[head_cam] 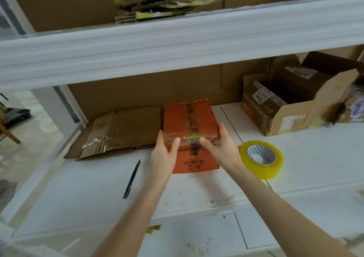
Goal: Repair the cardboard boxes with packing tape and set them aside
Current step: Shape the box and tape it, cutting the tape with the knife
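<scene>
Packing storeroom: white shelving [177,45], cardboard boxes [295,103]

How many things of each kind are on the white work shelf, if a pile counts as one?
Orange box: 1
Roll of yellowish tape: 1
Black pen-like tool: 1
Pile of flattened brown cardboard: 1
Large open brown box, with smaller boxes inside: 1
Total: 5

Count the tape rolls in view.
1. The yellow tape roll lies flat on the white table, just right of the right hand holding the orange box. More could be hidden inside the open cardboard box at the far right.
</scene>
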